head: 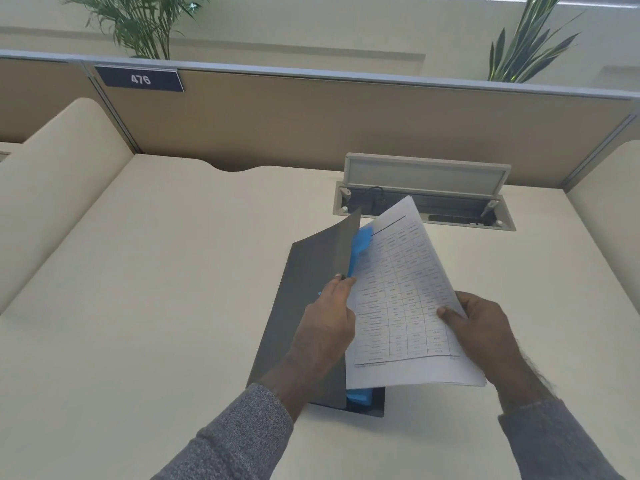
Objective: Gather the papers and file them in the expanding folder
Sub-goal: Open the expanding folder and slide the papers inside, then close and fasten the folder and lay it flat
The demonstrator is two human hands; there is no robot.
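Note:
A dark grey expanding folder (pixel 304 271) lies on the cream desk (pixel 156 289) in the middle of the view. My left hand (pixel 327 320) lifts its front flap by the edge, which shows the blue pockets (pixel 360 251) inside. My right hand (pixel 485 330) grips a thin stack of white papers (pixel 401 299) printed with a table, thumb on top at the right edge. The papers tilt over the open folder, their left edge beside my left hand's fingers. The lower part of the folder is hidden under the sheets.
An open grey cable hatch (pixel 424 192) with a raised lid sits in the desk just behind the papers. A tan partition (pixel 311 126) with a plate marked 476 (pixel 140 79) runs along the back. Cream side dividers (pixel 59 174) bound the desk left and right.

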